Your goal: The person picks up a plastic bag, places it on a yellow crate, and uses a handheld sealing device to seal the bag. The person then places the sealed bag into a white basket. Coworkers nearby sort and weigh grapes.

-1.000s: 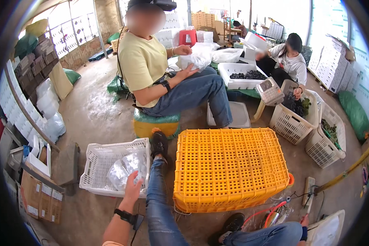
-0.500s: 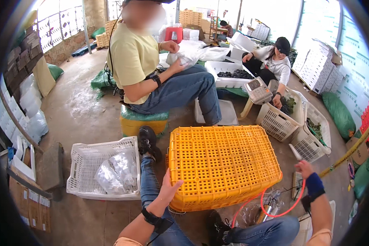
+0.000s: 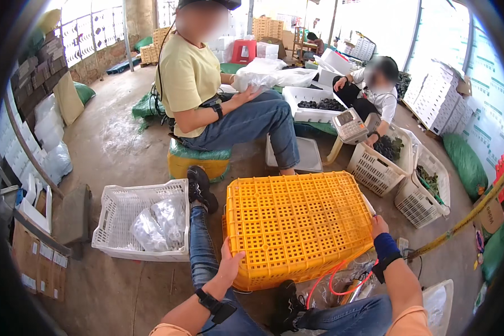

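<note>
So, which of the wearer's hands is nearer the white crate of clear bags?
Left. The left hand is right of the white crate, past the leg; the right hand, across the yellow crate, is farther right.

Right of yellow perforated plastic crate (image 3: 297, 224), brown cardboard box (image 3: 490, 218) bore dark characters; tall white wall panel (image 3: 490, 89), tiny unreadable green print.

Shot from the wearer's head through the left of two side-by-side fisheyes, upright, pitched forward and down. Sat close above left hand (image 3: 228, 269), right hand (image 3: 379, 225) and yellow crate (image 3: 299, 224), catching forearms (image 3: 193, 313) at the lower edge. Reached to the far barred window (image 3: 92, 28), bowing straight edges near the rim.
</note>
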The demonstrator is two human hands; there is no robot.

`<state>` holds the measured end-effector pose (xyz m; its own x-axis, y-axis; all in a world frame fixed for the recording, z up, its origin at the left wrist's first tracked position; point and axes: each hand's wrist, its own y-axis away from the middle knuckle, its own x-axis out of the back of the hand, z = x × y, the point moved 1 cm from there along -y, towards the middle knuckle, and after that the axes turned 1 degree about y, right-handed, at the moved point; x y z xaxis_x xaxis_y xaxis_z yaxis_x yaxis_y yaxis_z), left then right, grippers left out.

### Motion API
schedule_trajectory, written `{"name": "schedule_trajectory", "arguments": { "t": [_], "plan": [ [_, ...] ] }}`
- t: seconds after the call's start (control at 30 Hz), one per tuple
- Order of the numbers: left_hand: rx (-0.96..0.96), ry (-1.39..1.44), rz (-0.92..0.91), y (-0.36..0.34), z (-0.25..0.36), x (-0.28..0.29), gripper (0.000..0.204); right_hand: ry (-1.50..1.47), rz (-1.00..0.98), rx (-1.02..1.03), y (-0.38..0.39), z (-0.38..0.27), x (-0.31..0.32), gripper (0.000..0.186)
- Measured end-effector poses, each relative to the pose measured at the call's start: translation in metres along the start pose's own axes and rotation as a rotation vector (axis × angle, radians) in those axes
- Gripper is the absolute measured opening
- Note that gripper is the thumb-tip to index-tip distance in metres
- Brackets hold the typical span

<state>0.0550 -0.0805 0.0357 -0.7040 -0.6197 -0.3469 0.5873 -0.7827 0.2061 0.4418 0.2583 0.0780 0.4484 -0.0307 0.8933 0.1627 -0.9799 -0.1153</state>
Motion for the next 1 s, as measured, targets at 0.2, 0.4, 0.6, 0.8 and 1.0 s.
{"name": "schedule_trajectory", "arguments": {
  "t": [0.2, 0.4, 0.6, 0.8, 1.0],
  "plan": [
    [0.012, -0.053, 0.010, -0.006, -0.004, -0.003, 0.066, -0.268, 0.164, 0.131, -0.001, 0.044, 0.012, 0.024],
    [-0.055, 0.013, 0.046, -0.007, -0.015, 0.007, 0.064, -0.582, 0.004, 0.095, 0.061, 0.017, 0.113, 0.016],
    [-0.022, 0.056, 0.021, 0.001, -0.004, -0.006, 0.065, -1.022, -0.087, -0.188, 0.087, 0.050, 0.210, 0.018],
    [-0.084, 0.045, 0.024, -0.010, -0.023, -0.005, 0.066, -1.472, 0.092, 0.001, 0.066, 0.001, 0.286, 0.021],
    [-0.047, 0.020, 0.055, -0.005, -0.018, -0.001, 0.067, -1.487, -0.448, -0.169, 0.085, -0.112, 0.205, 0.019]
  ]
}}
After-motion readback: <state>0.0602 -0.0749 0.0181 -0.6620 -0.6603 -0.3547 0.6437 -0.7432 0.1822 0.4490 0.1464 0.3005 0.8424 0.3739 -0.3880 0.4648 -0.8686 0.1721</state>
